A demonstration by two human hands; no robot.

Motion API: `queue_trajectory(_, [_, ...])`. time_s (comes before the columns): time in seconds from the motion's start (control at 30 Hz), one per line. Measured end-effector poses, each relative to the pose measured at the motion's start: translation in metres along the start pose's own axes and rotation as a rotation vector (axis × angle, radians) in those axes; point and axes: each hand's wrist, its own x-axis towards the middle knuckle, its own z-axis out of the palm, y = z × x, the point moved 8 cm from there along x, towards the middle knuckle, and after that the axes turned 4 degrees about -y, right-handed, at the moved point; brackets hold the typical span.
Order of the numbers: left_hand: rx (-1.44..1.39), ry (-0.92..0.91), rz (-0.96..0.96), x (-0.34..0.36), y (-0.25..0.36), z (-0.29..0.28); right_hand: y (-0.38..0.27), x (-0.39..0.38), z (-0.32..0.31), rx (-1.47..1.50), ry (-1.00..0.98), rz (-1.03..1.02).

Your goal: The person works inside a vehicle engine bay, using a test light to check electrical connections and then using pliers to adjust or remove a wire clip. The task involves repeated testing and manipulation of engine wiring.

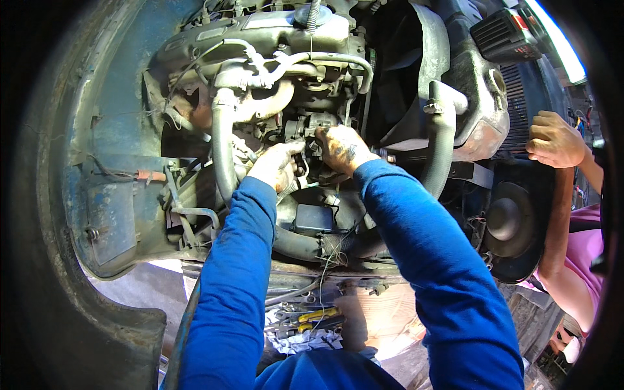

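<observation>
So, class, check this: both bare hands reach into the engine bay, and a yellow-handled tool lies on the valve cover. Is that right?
Not quite. The head view shows the yellow-handled tool lower in the picture, between the blue-sleeved forearms, not on the valve cover. The rest stands: the left hand and right hand, both bare, reach into the engine bay.

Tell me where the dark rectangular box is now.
In the head view, the dark rectangular box sits near centre, below the left hand and right hand, between blue sleeves.
</observation>
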Motion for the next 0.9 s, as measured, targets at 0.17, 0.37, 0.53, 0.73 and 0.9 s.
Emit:
queue_trajectory(0.17, [-0.029,0.003,-0.019,0.000,-0.001,-0.002,-0.007,-0.003,-0.012,0.066,0.129,-0.066])
queue_trajectory(0.37, [0.009,-0.031,0.021,0.000,0.003,0.003,-0.002,0.000,0.001,0.027,0.065,-0.009])
queue_trajectory(0.53, [0.013,-0.019,-0.039,-0.001,-0.003,0.000,0.007,0.001,0.010,-0.074,-0.069,0.095])
queue_trajectory(0.73, [0.152,0.084,0.011,0.007,-0.001,-0.007,-0.007,-0.002,0.008,-0.020,-0.084,0.058])
queue_trajectory(0.9, [0.033,0.027,-0.001,0.002,-0.001,0.001,0.000,-0.005,0.007,-0.051,-0.100,0.210])
